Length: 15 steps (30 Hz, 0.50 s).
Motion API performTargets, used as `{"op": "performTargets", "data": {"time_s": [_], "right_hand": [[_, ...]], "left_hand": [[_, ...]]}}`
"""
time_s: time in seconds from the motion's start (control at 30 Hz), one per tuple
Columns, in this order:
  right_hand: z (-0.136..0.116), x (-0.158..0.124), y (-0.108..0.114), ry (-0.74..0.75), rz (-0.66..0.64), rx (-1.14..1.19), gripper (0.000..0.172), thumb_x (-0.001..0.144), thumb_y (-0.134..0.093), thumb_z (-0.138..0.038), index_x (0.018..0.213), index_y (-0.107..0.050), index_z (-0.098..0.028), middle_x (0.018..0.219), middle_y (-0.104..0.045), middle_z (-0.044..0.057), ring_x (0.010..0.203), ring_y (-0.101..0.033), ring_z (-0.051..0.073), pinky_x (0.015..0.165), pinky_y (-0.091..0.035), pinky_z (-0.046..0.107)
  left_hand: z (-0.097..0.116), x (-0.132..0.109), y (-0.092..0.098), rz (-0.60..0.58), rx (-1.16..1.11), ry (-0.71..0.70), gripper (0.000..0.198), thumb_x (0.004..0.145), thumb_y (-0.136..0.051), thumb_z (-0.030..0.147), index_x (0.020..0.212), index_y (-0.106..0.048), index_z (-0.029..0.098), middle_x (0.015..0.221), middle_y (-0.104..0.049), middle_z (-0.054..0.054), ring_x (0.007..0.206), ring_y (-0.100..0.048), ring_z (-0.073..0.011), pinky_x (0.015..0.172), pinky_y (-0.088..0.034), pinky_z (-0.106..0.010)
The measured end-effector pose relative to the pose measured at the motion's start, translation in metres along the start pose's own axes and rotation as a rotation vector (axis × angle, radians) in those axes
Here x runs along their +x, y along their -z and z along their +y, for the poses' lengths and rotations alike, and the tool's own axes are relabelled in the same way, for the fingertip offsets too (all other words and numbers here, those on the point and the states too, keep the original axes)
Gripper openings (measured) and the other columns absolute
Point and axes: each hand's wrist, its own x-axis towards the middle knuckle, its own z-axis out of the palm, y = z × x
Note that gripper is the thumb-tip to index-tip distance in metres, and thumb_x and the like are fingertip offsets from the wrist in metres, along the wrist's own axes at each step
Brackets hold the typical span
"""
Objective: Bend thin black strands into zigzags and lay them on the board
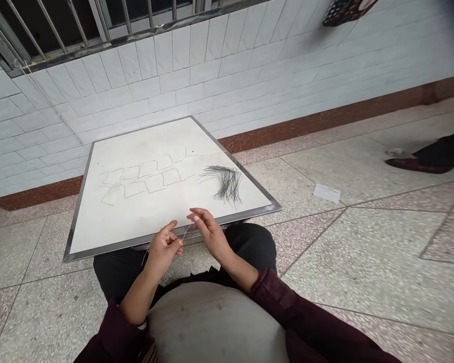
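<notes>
A white board (109, 227) with a metal rim rests on my lap. Thin wire bent into zigzag rows (144, 181) lies across its middle, and a loose bundle of dark wire strands (227, 182) lies at its right side. My left hand (165, 249) pinches a thin wire (185, 233) just off the board's near edge. My right hand (208, 229) pinches the same wire a little higher and to the right. The wire runs between both hands, and its lower end hangs down past my left wrist.
A white tiled wall (219, 75) with a red-brown skirting stands behind the board, with a barred window (79, 25) above. The floor is speckled stone tile. A scrap of paper (326, 193) lies on it at the right. Another person's dark shoe (416, 164) shows at far right.
</notes>
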Motion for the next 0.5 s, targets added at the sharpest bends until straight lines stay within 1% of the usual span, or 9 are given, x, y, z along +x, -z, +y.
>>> {"op": "performTargets", "data": {"time_s": [0.03, 0.07, 0.1, 0.17, 0.23, 0.3, 0.43, 0.5], "right_hand": [[-0.003, 0.003, 0.001, 0.142, 0.032, -0.157, 0.029, 0.092, -0.054, -0.043, 0.11, -0.063, -0.022, 0.102, -0.067, 0.009, 0.092, -0.059, 0.022, 0.08, -0.049, 0.038], [-0.008, 0.005, 0.002, 0.276, 0.019, -0.298, 0.024, 0.092, -0.056, -0.039, 0.107, -0.064, -0.022, 0.102, -0.068, 0.009, 0.097, -0.057, 0.023, 0.086, -0.046, 0.041], [-0.012, 0.007, 0.001, 0.386, -0.043, -0.41, 0.02, 0.092, -0.058, -0.036, 0.104, -0.066, -0.022, 0.099, -0.069, 0.008, 0.098, -0.056, 0.024, 0.089, -0.044, 0.042], [-0.02, 0.009, -0.005, 0.522, -0.176, -0.548, 0.017, 0.092, -0.059, -0.031, 0.103, -0.067, -0.022, 0.095, -0.07, 0.008, 0.094, -0.056, 0.024, 0.086, -0.043, 0.042], [-0.024, 0.009, -0.014, 0.571, -0.254, -0.611, 0.015, 0.092, -0.058, -0.028, 0.102, -0.068, -0.022, 0.094, -0.071, 0.007, 0.091, -0.056, 0.023, 0.082, -0.043, 0.04], [-0.025, 0.009, -0.02, 0.575, -0.284, -0.619, 0.015, 0.093, -0.057, -0.026, 0.101, -0.069, -0.021, 0.093, -0.071, 0.007, 0.088, -0.057, 0.022, 0.08, -0.044, 0.039], [-0.025, 0.009, -0.025, 0.579, -0.333, -0.541, 0.018, 0.094, -0.054, -0.026, 0.104, -0.068, -0.022, 0.093, -0.07, 0.008, 0.086, -0.058, 0.022, 0.078, -0.048, 0.039], [-0.026, 0.01, -0.025, 0.582, -0.341, -0.503, 0.018, 0.095, -0.052, -0.025, 0.102, -0.068, -0.022, 0.091, -0.07, 0.008, 0.086, -0.058, 0.022, 0.077, -0.049, 0.038]], "left_hand": [[-0.002, 0.001, 0.0, -0.007, 0.021, 0.004, 0.065, 0.073, -0.068, 0.026, 0.135, -0.048, 0.017, 0.073, -0.056, 0.003, 0.059, -0.056, -0.0106, 0.058, -0.048, -0.025], [-0.004, 0.002, -0.001, -0.021, 0.047, 0.003, 0.061, 0.074, -0.067, 0.024, 0.132, -0.05, 0.017, 0.071, -0.055, 0.003, 0.059, -0.056, -0.0109, 0.058, -0.048, -0.025], [-0.006, 0.003, -0.002, -0.039, 0.076, -0.008, 0.053, 0.074, -0.065, 0.022, 0.126, -0.054, 0.017, 0.069, -0.055, 0.004, 0.058, -0.055, -0.0112, 0.057, -0.048, -0.025], [-0.009, 0.004, -0.004, -0.062, 0.144, -0.047, 0.027, 0.075, -0.062, 0.02, 0.102, -0.062, 0.017, 0.063, -0.054, 0.004, 0.056, -0.054, -0.0119, 0.056, -0.046, -0.025], [-0.009, 0.004, -0.005, -0.054, 0.2, -0.079, 0.004, 0.074, -0.06, 0.018, 0.078, -0.059, 0.018, 0.059, -0.054, 0.003, 0.055, -0.054, -0.0127, 0.054, -0.045, -0.026], [-0.008, 0.004, -0.006, -0.036, 0.217, -0.082, 0.006, 0.073, -0.059, 0.017, 0.07, -0.054, 0.019, 0.059, -0.056, 0.003, 0.055, -0.055, -0.0135, 0.054, -0.045, -0.026], [-0.005, 0.004, -0.006, -0.055, 0.2, -0.086, 0.01, 0.073, -0.059, 0.017, 0.064, -0.054, 0.019, 0.056, -0.055, 0.002, 0.054, -0.054, -0.0134, 0.053, -0.045, -0.025], [-0.003, 0.003, -0.007, -0.066, 0.201, -0.091, 0.015, 0.073, -0.059, 0.017, 0.06, -0.053, 0.019, 0.053, -0.054, 0.002, 0.052, -0.053, -0.013, 0.053, -0.045, -0.025]]}}
